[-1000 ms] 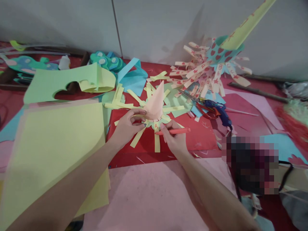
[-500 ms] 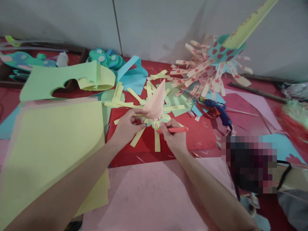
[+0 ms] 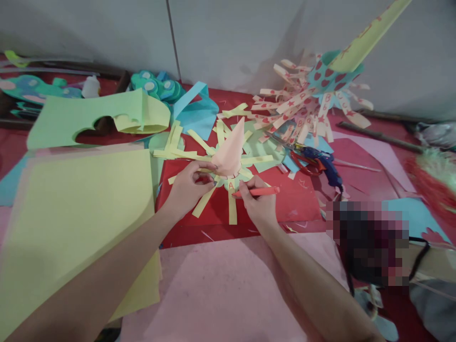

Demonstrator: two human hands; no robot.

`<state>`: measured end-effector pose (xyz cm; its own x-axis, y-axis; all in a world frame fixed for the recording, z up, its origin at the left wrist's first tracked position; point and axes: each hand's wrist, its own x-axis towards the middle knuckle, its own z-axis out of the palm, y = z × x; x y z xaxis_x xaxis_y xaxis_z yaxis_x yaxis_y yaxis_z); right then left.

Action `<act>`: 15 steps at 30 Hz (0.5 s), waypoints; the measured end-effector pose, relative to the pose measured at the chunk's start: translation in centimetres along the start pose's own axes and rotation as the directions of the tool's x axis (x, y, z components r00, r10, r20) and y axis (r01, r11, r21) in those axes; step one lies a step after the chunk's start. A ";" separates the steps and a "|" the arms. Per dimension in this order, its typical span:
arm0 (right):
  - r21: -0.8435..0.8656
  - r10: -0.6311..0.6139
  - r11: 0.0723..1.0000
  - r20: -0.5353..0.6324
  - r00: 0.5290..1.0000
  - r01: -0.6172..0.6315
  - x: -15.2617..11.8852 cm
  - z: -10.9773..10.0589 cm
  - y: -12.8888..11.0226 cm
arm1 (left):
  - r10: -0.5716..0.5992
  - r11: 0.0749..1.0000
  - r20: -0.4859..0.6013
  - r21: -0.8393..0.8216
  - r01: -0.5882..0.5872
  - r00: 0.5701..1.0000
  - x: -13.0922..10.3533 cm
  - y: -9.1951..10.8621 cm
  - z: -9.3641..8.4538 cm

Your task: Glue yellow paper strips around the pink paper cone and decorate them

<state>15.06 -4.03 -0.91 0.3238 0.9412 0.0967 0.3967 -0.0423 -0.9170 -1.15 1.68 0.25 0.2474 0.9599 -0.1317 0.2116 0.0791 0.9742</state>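
Note:
A pink paper cone [image 3: 231, 151] stands on a green scalloped base with yellow strips [image 3: 232, 209] radiating from it. My right hand [image 3: 258, 197] is closed on a red marker [image 3: 263, 191], its tip at the front strip just below a red letter A. At the cone's lower left, my left hand [image 3: 194, 185] has its thumb and fingers curled around the base's edge, the fingertips touching the paper craft. Beneath the craft lies a red sheet [image 3: 295, 204].
Stacked yellow sheets [image 3: 81, 228] lie at left, with a green cut-out sheet [image 3: 71, 118] behind. Scissors [image 3: 306, 161] and a blue glue gun [image 3: 329, 168] are right of the craft. A decorated strip craft [image 3: 335, 76] stands at back right. A blurred person [image 3: 370, 247] is at right.
The red marker's tip has shifted very slightly on the front strip. Both hands otherwise hold nearly the same positions.

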 end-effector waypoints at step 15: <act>-0.037 -0.001 0.999 0.015 1.000 0.001 0.1 0.3 -0.1 | -0.015 1.000 -0.009 -0.025 0.015 1.000 0.0 -0.1 0.1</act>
<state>14.81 -3.87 -0.92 0.3103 0.9462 0.0916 0.4285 -0.0532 -0.9020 -1.07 1.69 0.13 0.2355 0.9610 -0.1448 0.1912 0.1002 0.9764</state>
